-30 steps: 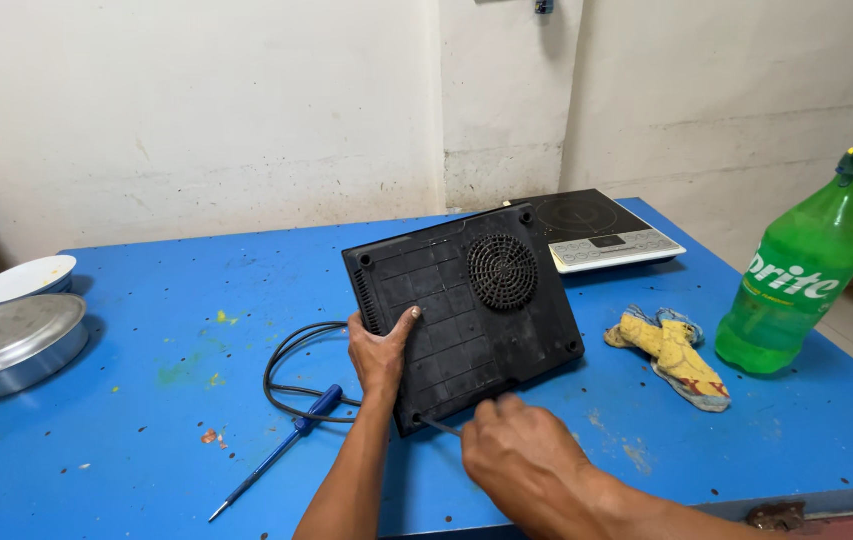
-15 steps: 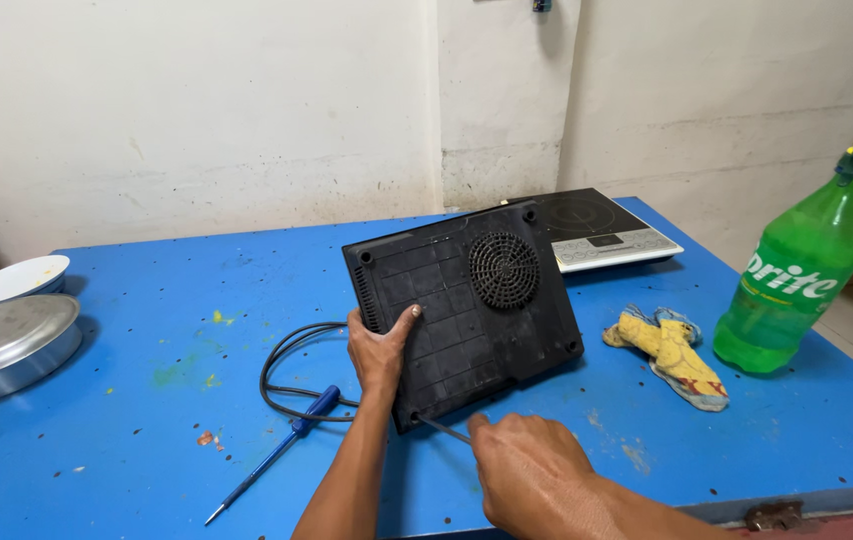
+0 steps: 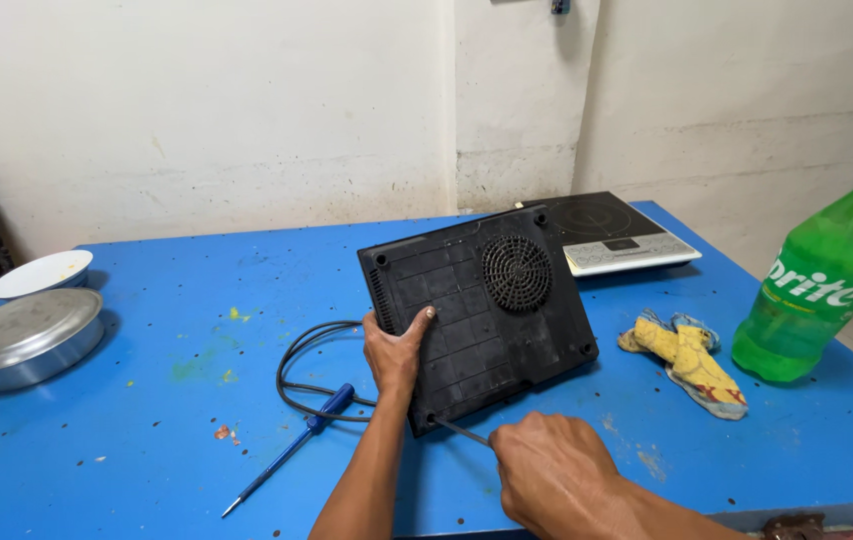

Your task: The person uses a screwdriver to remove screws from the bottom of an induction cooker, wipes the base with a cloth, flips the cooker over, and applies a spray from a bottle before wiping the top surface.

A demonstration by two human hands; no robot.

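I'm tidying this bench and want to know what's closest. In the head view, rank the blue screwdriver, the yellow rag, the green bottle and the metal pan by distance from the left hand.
1. Blue screwdriver, just left of the left hand.
2. Yellow rag, to the right past the black appliance base.
3. Green bottle at far right and metal pan at far left: too close to call.

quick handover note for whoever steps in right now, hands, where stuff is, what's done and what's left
Left hand presses flat on the upturned black cooktop base on the blue table.
Right hand holds a screwdriver, tip at the near corner screw hole.
Spare blue screwdriver lies by the black cord; a yellow rag and green bottle sit to the right.
Done: base turned face down.
Left: cover not yet off.
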